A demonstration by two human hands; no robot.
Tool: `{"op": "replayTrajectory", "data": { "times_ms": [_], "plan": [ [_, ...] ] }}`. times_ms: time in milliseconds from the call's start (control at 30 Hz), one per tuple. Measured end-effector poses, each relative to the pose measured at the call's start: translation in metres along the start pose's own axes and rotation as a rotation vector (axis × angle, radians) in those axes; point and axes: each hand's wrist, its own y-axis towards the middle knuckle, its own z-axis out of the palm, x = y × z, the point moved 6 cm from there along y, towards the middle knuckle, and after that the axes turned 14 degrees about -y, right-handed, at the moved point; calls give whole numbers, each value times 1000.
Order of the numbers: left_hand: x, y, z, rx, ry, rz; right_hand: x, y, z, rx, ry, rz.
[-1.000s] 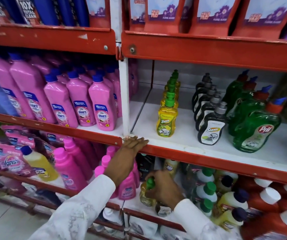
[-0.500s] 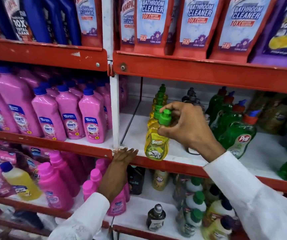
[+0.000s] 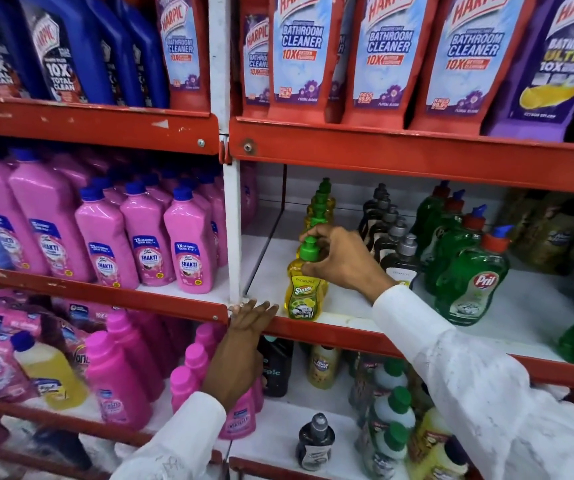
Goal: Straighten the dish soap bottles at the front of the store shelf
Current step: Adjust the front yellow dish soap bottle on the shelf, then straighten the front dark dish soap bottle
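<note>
Red-edged store shelf (image 3: 365, 332) with a white deck: your right hand (image 3: 342, 259) pinches the green pump cap of the front yellow bottle (image 3: 303, 292), fingers closed around it. That bottle stands upright at the shelf's front lip, heading a row of like bottles. Your left hand (image 3: 240, 344) lies flat, fingers spread, against the shelf's red edge, holding nothing. Green bottles (image 3: 469, 275) stand farther right.

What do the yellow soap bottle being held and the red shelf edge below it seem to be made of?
The yellow dish soap bottle with a green pump cap looks like glossy translucent plastic: light glows through its body, under a printed label. The red shelf edge looks like painted metal: its scuffed, chipped paint shows pale patches, though the core material stays uncertain.
</note>
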Motion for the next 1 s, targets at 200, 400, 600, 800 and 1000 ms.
{"op": "replayTrajectory", "data": {
  "times_ms": [200, 400, 600, 800, 1000],
  "plan": [
    [-10, -12, 9, 0, 259, 31, -14, -23, -6, -65, -28, -30],
    [-46, -25, 35, -20, 266, 257, -45, -117, -3, -308, 47, -24],
    [-64, -9, 71, 117, 304, 400, -105, -169, 115, 139, -54, 176],
    [-69, 2, 74, 126, 280, 271, -108, -177, 196, 417, -47, 194],
    [-74, 1, 68, 121, 252, 216, -107, -171, 210, 448, -117, 162]
  ]
}}
